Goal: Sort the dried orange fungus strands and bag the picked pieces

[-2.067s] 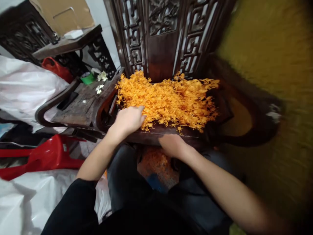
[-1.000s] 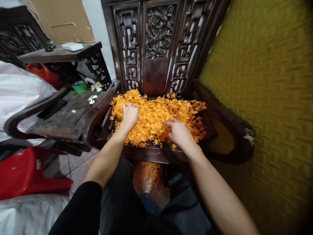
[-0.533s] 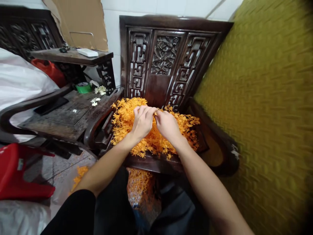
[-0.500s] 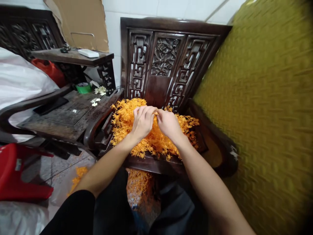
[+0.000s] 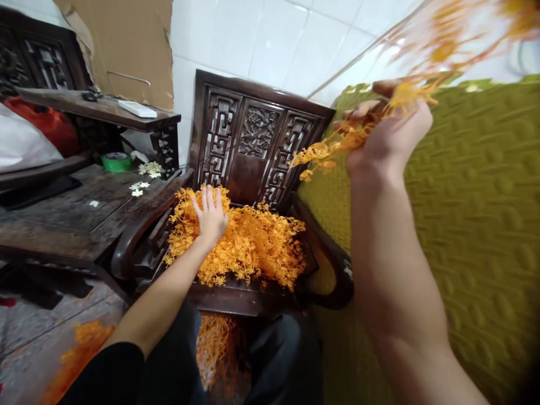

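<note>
A heap of orange artificial flower sprigs (image 5: 248,242) lies across the seat of a dark carved wooden chair (image 5: 240,304). On the heap's left side rests my left hand (image 5: 211,216), palm down, fingers spread, gripping nothing that I can see. High at the right, my right hand (image 5: 392,126) is wrapped round an orange sprig (image 5: 327,152). Blurred orange strands show above and right of that hand; whether they belong to the same sprig I cannot tell.
Left stands a dark wooden table (image 5: 80,225) with green tape (image 5: 117,162) and small pale flower pieces (image 5: 149,169). An olive textured mat (image 5: 476,225) rises along the right. Below are orange bits in a bag (image 5: 84,343) on the floor.
My hands were together over the heap and are now apart. The right has swung up and right with an orange sprig. My left has opened onto the heap. The view has turned right.
</note>
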`<state>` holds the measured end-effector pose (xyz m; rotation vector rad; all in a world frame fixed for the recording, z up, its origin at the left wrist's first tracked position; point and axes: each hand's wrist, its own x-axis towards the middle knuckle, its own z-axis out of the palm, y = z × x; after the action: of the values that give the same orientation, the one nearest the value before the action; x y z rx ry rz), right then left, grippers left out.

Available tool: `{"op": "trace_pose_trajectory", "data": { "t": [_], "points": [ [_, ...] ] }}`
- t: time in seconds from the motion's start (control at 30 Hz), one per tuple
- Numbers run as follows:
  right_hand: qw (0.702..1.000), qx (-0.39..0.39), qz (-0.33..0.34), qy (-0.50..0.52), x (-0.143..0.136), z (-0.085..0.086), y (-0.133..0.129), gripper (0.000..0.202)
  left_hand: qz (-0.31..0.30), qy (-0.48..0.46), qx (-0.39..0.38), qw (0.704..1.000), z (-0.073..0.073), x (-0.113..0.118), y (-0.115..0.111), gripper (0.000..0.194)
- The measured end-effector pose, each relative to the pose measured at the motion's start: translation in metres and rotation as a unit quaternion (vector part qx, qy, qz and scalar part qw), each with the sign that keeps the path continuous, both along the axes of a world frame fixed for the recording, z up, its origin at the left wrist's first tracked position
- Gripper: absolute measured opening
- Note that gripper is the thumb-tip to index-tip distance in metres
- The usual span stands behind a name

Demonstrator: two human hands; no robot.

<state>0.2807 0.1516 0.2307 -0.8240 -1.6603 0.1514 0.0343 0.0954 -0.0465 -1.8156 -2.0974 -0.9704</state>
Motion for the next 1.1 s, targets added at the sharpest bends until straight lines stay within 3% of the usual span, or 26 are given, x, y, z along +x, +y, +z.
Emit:
{"op": "trace_pose_trajectory", "data": {
  "t": [0.07,0.1,0.17,0.23,0.27,0.33,0.4,0.47,0.57,0.63,0.7,0.83,0.9,1.0,1.1],
  "points": [
    [0.975,-0.049,0.093,0.195,-0.002,-0.006,-0.008,0.044,-0.075,0.003,0.084,0.994,0.015,0.019,-0.014,0.074],
    [0.955,-0.098,0.140,0.241,-0.006,-0.016,-0.014,0.037,-0.108,-0.005,0.120,0.987,0.022,0.027,-0.021,0.071],
    [0.947,-0.179,0.181,0.197,-0.015,-0.049,-0.030,0.025,-0.150,-0.051,0.170,0.973,0.030,0.037,-0.032,0.064],
    [0.891,-0.349,0.289,0.029,-0.024,-0.089,-0.049,0.027,-0.180,-0.139,0.190,0.955,0.033,0.038,-0.038,0.056],
    [0.865,-0.383,0.323,-0.014,-0.027,-0.110,-0.060,0.029,-0.201,-0.193,0.184,0.943,0.034,0.035,-0.038,0.051],
    [0.828,-0.415,0.374,-0.053,-0.036,-0.148,-0.080,0.034,-0.276,-0.305,0.131,0.902,0.033,0.026,-0.035,0.044],
    [0.789,-0.437,0.426,-0.073,-0.045,-0.178,-0.096,0.036,-0.375,-0.402,0.047,0.834,0.030,0.019,-0.030,0.055],
    [0.771,-0.442,0.454,-0.067,-0.056,-0.201,-0.106,0.039,-0.442,-0.468,-0.020,0.765,0.027,0.015,-0.028,0.066],
    [0.751,-0.453,0.479,-0.027,-0.070,-0.225,-0.113,0.036,-0.454,-0.534,-0.041,0.712,0.028,0.013,-0.033,0.061],
    [0.735,-0.457,0.502,0.013,-0.073,-0.235,-0.116,0.031,-0.437,-0.553,-0.047,0.707,0.033,0.012,-0.041,0.050],
    [0.723,-0.450,0.522,0.052,-0.073,-0.242,-0.120,0.034,-0.409,-0.555,-0.057,0.722,0.039,0.010,-0.048,0.039],
    [0.721,-0.416,0.534,0.150,-0.069,-0.243,-0.128,0.040,-0.327,-0.541,-0.055,0.772,0.047,0.013,-0.049,0.020],
    [0.727,-0.409,0.510,0.210,-0.067,-0.238,-0.128,0.038,-0.312,-0.537,-0.051,0.782,0.047,0.017,-0.046,0.016],
    [0.786,-0.401,0.418,0.216,-0.061,-0.234,-0.125,0.049,-0.346,-0.546,-0.036,0.762,0.048,0.020,-0.045,0.022],
    [0.865,-0.355,0.316,0.161,-0.056,-0.236,-0.119,0.050,-0.430,-0.536,-0.034,0.726,0.049,0.022,-0.050,0.053]
  ]
}}
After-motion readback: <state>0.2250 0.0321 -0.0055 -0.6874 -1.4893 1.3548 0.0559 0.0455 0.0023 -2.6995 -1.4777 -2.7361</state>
